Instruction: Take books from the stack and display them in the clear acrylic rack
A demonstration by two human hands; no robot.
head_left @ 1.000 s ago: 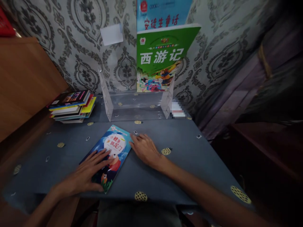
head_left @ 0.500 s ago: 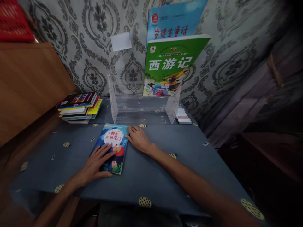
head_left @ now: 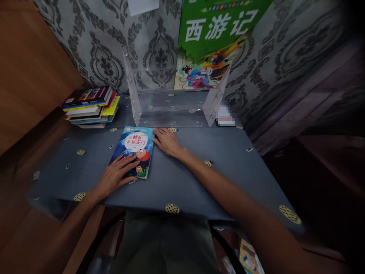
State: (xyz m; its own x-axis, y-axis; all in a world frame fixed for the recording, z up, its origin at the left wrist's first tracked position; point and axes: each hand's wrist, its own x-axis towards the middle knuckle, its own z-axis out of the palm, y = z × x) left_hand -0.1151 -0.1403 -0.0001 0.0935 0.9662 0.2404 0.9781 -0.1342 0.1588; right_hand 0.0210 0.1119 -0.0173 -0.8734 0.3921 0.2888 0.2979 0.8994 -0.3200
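Observation:
A blue picture book (head_left: 137, 142) with an orange fish on its cover lies face up on the cloth-covered table (head_left: 182, 182). My left hand (head_left: 116, 173) rests spread across the book's lower left part, palm down, gripping nothing. Against the upper right edge of the book lies my right hand (head_left: 167, 141), its fingertips at the corner and its fingers apart. Behind the book stands a clear acrylic rack (head_left: 171, 120), with a green book (head_left: 211, 45) upright at its right side.
A stack of books (head_left: 89, 108) sits at the back left, beside a wooden cabinet (head_left: 37, 57). Right of the rack is a small pixelated item (head_left: 226, 116). A white paper (head_left: 142, 5) is on the patterned wall. Another book (head_left: 248, 257) shows below the table edge.
The view has tilted downward, so the table appears higher and the blue book behind the green one is out of frame. Both hands keep their places on the fish book.

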